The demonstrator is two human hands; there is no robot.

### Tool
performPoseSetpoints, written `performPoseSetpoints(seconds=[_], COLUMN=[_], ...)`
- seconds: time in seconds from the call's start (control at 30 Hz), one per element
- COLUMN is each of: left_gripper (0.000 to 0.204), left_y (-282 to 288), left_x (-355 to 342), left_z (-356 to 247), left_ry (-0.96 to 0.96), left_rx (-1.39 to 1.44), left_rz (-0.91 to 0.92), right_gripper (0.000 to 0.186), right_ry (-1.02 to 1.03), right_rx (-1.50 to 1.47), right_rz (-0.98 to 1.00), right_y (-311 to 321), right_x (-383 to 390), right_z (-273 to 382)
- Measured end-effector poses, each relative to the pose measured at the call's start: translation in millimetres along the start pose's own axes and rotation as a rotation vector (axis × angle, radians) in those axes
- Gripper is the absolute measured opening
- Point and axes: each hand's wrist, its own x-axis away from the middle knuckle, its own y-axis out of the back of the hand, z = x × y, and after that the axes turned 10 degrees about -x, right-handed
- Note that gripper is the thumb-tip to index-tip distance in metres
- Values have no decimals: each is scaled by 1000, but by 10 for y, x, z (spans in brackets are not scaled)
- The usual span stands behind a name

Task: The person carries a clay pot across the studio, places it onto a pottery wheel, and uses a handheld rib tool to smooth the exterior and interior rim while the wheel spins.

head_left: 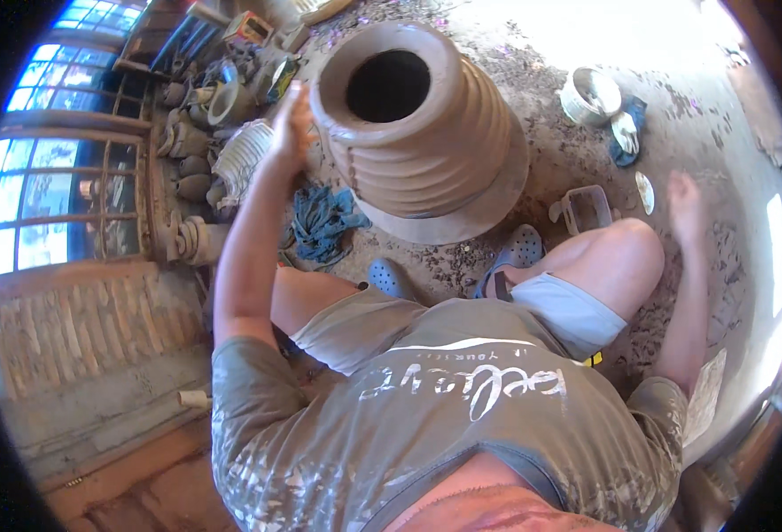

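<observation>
A large grey clay pot [422,151] with a dark round opening and ridged walls stands upright on a round base [439,229]. My left hand [295,124] is at the pot's upper left side, fingers stretched out; whether it touches the clay I cannot tell. My right hand [685,199] is raised off to the right of the pot, away from it, its fingers blurred. A crumpled blue-green cloth [320,222] lies left of the base. A clear plastic container [588,208] and a small pale oval piece [645,191] lie between the pot and my right hand.
Clustered clay vessels [193,188] and a white ribbed item [242,160] stand along the left, below paned windows. A white bucket [591,93] and dark blue cloth [626,142] lie back right. My bent legs and clog-shod feet [391,277] are before the pot on the dirt-strewn floor [533,53].
</observation>
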Motion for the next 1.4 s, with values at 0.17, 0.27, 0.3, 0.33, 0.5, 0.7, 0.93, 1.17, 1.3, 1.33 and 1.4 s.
performPoseSetpoints(seconds=[0.17,0.27,0.3,0.33,0.5,0.7,0.93,1.17,1.3,1.33,1.4], left_gripper=[61,71,71,72,72,72,66,63,68,74,89], left_y=[-757,-793,-796,-792,-608,-767,-800,-823,-681,-601,-505], left_x=[281,423,482,503,374,393,433,757,1051,997,942], left_z=[-8,-45,-23,0,159,174,136,-39,-945,-1137,-1561], left_ry=[152,156,149,143,269,209,273,22,-284,-405,-646], left_rx=[316,370,382,392,269,466,638,665,647,655,675], left_rz=[-25,7,-9,-27,-4,134,164,82,76,93,136], right_gripper=[47,72,75,78,77,61,53,52,52,51,51], right_ry=[39,-422,-450,-482,-407,-636,-578,305,440,452,490], right_rx=[-809,-1097,-1204,-1311,-1500,-1585,-1447,-1492,-1345,-1338,-1338], right_rz=[214,450,507,567,657,634,643,701,378,320,202], right_y=[-273,-1005,-1201,-1419,-1544,-1552,-1547,-1428,-1191,-1112,-896], right_x=[-243,92,159,202,195,128,113,79,-26,-69,-192], right_z=[1789,2704,2918,3074,3300,3417,3553,3161,3549,3634,3761])
